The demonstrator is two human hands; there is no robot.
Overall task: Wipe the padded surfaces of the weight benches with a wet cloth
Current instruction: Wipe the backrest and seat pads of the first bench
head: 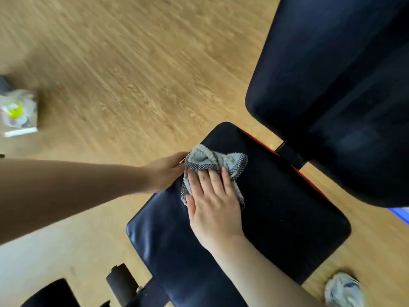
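A dark navy padded seat of a weight bench fills the lower middle, and its long padded backrest rises at the upper right. A crumpled grey cloth with a checked edge lies on the seat's far left part. My right hand presses flat on the cloth with straight fingers. My left hand grips the seat's left edge beside the cloth, its fingers curled over the rim and partly hidden.
The wooden floor surrounds the bench. A bin with a clear bag and something yellow-green stands at the far left. Black foam rollers sit at the bottom left. A white shoe shows at the bottom right.
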